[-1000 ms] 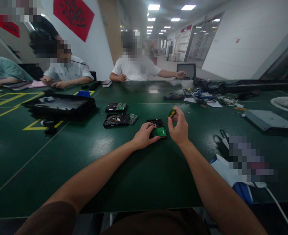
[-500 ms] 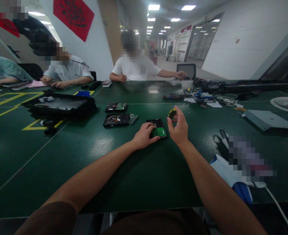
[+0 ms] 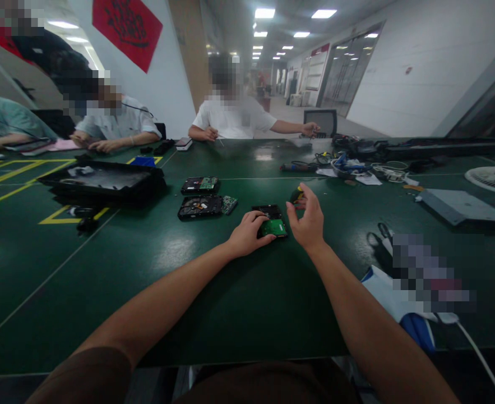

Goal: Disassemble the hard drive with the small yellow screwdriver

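A hard drive with a green circuit board [image 3: 276,226] and a black far part lies on the table in front of me. My left hand [image 3: 247,234] grips it from its left side, fingers over the top and thumb along the near edge, covering part of it. Just to the right, above the tabletop, my right hand [image 3: 309,221] pinches a screwdriver [image 3: 296,194] by its black and yellow handle. The blade of the screwdriver cannot be made out.
Left of my hands lie two more hard drives [image 3: 199,207] and a loose circuit board [image 3: 229,205]. Farther left stands a black tray [image 3: 104,178]. Cables [image 3: 348,166], a grey metal box [image 3: 461,205] and a white-blue cloth [image 3: 384,292] are rightward. Co-workers sit across the table [image 3: 197,297].
The screwdriver handle has turned slightly between my right fingers, and less of its yellow shows. My left hand and the hard drive stay in place.
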The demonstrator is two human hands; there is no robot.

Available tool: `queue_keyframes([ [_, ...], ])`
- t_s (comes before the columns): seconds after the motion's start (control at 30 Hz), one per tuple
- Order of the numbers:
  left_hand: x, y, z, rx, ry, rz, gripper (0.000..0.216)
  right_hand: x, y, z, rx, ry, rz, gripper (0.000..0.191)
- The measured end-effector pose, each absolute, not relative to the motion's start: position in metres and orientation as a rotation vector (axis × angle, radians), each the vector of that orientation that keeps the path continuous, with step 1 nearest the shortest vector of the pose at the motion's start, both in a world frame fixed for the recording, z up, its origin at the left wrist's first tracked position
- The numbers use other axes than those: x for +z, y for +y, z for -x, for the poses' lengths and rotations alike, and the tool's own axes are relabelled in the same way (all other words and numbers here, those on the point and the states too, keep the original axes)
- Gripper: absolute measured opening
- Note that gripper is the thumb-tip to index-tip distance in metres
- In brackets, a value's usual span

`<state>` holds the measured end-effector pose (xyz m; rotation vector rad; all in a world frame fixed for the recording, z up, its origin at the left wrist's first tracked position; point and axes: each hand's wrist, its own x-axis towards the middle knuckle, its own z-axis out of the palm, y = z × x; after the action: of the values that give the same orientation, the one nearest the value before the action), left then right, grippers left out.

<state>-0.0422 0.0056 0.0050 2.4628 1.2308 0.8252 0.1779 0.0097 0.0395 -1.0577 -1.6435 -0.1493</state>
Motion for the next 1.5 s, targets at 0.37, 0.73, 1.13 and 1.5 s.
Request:
queue_keyframes([
  [0.37,0.0063,0.0054,0.043,0.808,1.227,-2.46,0.06,0.0441,0.0059,-0.1759,-0.162,-1.662,1.039,0.061],
  [0.73,0.0076,0.0047,0.0427,0.82,1.226,-2.456,0.058,0.044,0.0057,-0.1764,-0.152,-1.67,1.043,0.063],
  [1.13,0.0039,0.0069,0.0428,0.831,1.228,-2.463,0.059,0.0394,0.0097,-0.1774,-0.13,-1.648,1.053,0.063],
  [1.5,0.0071,0.0049,0.0423,0.82,1.236,-2.46,0.059,0.0415,0.0069,-0.1769,-0.123,-1.652,1.051,0.061],
])
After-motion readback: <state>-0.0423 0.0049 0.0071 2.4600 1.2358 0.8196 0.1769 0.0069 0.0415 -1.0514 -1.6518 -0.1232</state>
